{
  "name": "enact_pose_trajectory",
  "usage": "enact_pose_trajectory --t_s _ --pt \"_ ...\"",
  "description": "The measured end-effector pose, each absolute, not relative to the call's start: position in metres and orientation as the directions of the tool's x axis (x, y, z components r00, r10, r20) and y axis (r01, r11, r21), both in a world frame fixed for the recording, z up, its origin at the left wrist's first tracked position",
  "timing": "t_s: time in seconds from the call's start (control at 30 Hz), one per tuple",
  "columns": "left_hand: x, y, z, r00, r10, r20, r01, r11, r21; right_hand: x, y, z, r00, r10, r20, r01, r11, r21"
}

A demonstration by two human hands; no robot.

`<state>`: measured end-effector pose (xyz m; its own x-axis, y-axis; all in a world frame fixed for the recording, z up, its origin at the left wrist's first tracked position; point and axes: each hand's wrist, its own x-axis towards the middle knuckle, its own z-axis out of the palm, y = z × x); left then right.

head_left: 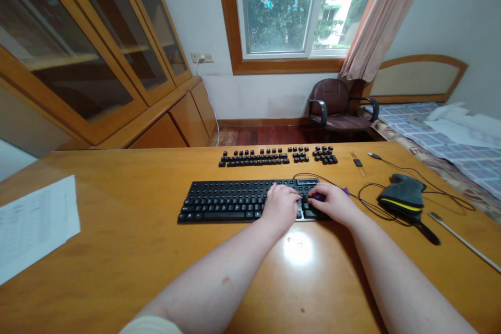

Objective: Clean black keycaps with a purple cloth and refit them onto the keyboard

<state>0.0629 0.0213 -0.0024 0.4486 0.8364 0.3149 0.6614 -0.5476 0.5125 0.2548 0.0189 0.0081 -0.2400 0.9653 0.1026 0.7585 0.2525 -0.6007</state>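
A black keyboard (223,207) lies on the wooden desk, with bare key posts where several caps are off, mostly in its upper rows. My left hand (281,203) rests over its right part, fingers bent and drawn together, fingertips by the number pad. Facing it, my right hand (334,203) is curled over the number pad, with thumb and finger close to a small black key (305,198). Something purple (320,197) shows under my right hand's fingers and behind the hand; its kind is hidden. What the left fingertips pinch, if anything, I cannot make out.
Loose black keycaps (254,159) stand in rows behind the keyboard. To the right are a tweezers-like tool (358,162), a coiled cable (364,194), a grey brush with a yellow stripe (403,195) and a thin white-handled brush (465,242). Papers (39,224) lie left.
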Motion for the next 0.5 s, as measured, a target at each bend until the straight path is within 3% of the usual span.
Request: enact_pose_trajectory --t_s 0.5 --pt "0.0623 0.0207 0.0008 0.44 0.849 0.293 0.668 -0.528 0.525 0.257 0.021 0.0071 -0.176 0.984 0.027 0.667 0.139 -0.732"
